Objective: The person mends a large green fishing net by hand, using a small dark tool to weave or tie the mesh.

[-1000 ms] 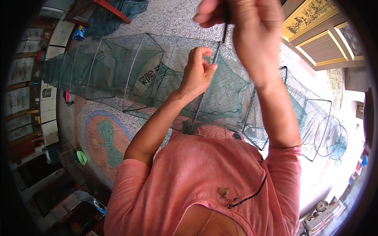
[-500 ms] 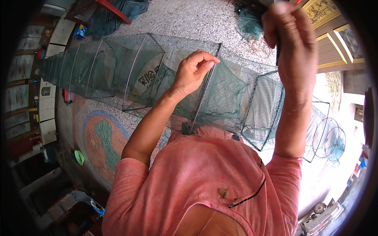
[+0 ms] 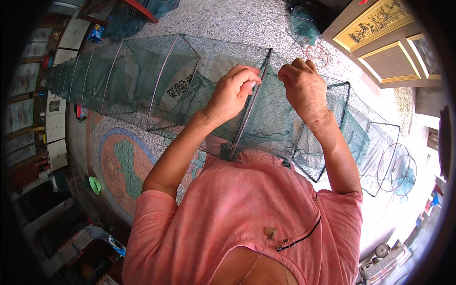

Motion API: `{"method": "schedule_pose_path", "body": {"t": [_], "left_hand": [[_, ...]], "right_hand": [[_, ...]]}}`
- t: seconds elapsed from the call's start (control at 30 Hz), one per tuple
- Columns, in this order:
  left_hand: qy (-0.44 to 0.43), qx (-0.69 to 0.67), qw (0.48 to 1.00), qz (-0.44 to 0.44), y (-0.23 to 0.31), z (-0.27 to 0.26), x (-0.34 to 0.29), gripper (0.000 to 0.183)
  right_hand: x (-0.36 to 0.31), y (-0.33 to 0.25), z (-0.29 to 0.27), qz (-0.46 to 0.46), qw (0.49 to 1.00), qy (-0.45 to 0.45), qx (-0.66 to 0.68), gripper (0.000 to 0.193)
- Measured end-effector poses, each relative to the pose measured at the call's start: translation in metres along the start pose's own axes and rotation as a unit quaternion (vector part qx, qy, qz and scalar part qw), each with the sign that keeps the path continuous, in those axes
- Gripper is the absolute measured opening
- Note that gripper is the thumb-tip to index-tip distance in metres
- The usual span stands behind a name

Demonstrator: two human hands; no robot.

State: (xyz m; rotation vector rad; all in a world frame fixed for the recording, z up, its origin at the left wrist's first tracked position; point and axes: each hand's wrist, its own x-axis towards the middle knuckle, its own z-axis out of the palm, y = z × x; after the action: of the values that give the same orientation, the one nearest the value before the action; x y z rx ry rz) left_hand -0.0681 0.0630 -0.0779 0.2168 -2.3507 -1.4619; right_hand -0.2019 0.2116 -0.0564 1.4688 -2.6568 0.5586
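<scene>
A long folding net trap of green mesh on rectangular rod frames stretches across the view in front of me. My left hand is closed in a pinch, thumb against forefinger, right at the upper part of one frame rod. Whatever lies between those fingertips is too small to make out. To the right of that rod, my right hand is raised over the mesh with its fingers curled closed. Its fingertips face the left hand, and what they hold, if anything, is hidden.
A pale printed sack shows through the mesh. More dark green netting lies at the far left beside a red bar. Wooden panels with yellow frames stand at the far right. A light green object is at the left.
My right hand has come down and left from high at the upper right, close to the left hand. The left hand stays almost in place at the rod.
</scene>
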Motion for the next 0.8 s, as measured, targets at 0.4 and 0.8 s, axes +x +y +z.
{"method": "schedule_pose_path", "body": {"t": [0.4, 0.8], "left_hand": [[-0.051, -0.161, 0.974, -0.15, -0.012, -0.002, 0.001, 0.01], [0.017, -0.187, 0.969, -0.158, -0.019, 0.005, -0.006, 0.007]], "right_hand": [[-0.004, 0.008, 0.025, 0.005, 0.981, 0.068, 0.18, 0.005], [0.036, -0.025, 0.032, -0.059, 0.997, -0.04, 0.041, 0.014]]}}
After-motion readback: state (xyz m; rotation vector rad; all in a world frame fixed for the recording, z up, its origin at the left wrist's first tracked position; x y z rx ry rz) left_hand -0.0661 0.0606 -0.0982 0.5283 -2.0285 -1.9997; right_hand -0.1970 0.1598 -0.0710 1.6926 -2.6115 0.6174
